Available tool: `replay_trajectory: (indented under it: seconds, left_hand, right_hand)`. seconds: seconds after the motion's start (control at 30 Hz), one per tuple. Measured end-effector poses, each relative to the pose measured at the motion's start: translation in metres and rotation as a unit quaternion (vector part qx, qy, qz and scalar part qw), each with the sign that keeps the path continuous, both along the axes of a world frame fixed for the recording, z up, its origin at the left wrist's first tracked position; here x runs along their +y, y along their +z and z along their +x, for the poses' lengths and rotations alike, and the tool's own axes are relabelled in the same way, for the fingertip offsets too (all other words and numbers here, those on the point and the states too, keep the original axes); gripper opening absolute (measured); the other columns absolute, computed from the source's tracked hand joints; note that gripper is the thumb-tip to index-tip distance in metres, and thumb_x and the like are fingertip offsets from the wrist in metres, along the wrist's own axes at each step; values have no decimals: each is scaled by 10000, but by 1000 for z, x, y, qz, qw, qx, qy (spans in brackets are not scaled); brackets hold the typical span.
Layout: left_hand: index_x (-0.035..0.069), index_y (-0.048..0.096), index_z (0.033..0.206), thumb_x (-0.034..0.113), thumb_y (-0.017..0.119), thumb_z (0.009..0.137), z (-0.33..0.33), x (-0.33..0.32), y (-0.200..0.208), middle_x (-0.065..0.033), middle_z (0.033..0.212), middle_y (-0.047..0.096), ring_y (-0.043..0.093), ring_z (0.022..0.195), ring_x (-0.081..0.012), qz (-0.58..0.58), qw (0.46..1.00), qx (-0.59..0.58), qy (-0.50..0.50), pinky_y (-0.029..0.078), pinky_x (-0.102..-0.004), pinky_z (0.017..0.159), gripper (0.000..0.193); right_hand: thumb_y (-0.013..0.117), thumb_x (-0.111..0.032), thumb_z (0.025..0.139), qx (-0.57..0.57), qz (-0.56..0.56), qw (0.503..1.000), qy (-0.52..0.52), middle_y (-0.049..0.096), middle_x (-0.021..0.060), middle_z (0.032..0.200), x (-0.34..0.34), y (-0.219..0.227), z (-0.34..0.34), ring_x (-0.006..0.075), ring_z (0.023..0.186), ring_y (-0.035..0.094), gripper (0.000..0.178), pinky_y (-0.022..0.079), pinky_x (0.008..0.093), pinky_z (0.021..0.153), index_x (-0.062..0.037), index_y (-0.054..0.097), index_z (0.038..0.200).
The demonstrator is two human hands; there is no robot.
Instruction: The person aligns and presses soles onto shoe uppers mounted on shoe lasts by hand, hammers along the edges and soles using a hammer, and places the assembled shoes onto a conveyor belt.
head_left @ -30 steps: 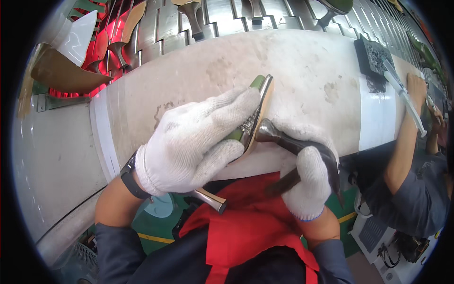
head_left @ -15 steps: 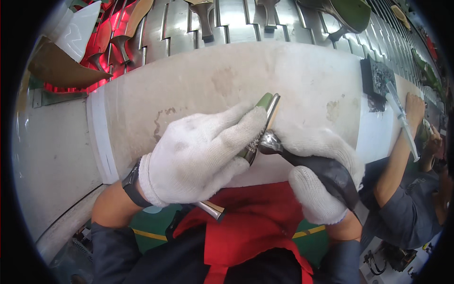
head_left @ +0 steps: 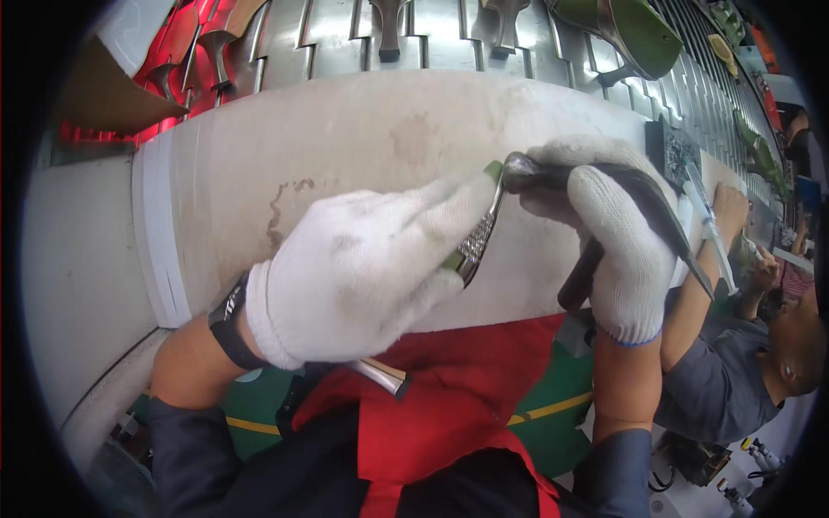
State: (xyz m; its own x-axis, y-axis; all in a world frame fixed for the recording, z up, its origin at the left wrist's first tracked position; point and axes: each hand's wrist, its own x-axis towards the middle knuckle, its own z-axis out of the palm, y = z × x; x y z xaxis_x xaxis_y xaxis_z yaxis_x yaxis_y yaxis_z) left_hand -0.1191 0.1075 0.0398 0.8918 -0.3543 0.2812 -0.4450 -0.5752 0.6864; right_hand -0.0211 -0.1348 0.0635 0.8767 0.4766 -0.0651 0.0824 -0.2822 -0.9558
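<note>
My left hand (head_left: 371, 268), in a white knit glove, is wrapped round a high-heeled shoe (head_left: 477, 243). The shoe has a glittering silvery band and green parts at both ends of it; its slim metallic heel (head_left: 382, 376) juts out below my palm. Most of the shoe is hidden by the glove. My right hand (head_left: 626, 233), gloved the same way, is closed on a dark hammer (head_left: 626, 183). The hammer's round, shiny face (head_left: 519, 172) lies against or very near the shoe's upper edge, and its long thin tail points down right.
A pale, stained worktop (head_left: 345, 129) lies under my hands. Beyond it a slatted metal conveyor (head_left: 440, 34) carries several heeled shoes (head_left: 639, 39), lit red at left. A dark block (head_left: 672, 151) and a syringe (head_left: 712, 229) are at right, beside a co-worker's arm (head_left: 699, 268).
My right hand has risen and turned, bringing the hammer face up to the shoe's upper end; the hammer's handle and tail now show. My left hand keeps its hold, shifted slightly.
</note>
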Motion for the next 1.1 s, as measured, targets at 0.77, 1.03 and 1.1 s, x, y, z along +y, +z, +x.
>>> replay_trajectory:
  seconds: [0.77,1.03,1.1]
  left_hand:
    - [-22,645,1451,136,667,1005,0,11,-16,-246,1095,771,783,968,-377,-91,993,73,13,608,-417,877,474]
    - [-15,743,1316,231,787,931,0,14,-7,-206,1108,803,805,991,-260,-118,976,169,71,613,-355,913,459]
    - [-4,748,1308,231,788,930,-1,15,-10,-202,1099,805,806,996,-264,-85,980,162,76,612,-353,906,447]
  right_hand:
    - [858,-18,777,-321,-74,943,35,757,246,1162,20,-18,-128,425,1078,763,434,620,493,970,15,743,1194]
    - [869,-27,757,-279,-20,960,-9,759,217,1156,45,-34,-154,404,1077,754,462,598,482,983,7,742,1199]
    - [866,-27,751,-226,12,974,2,769,213,1159,47,-35,-155,403,1075,755,456,595,477,989,3,748,1191]
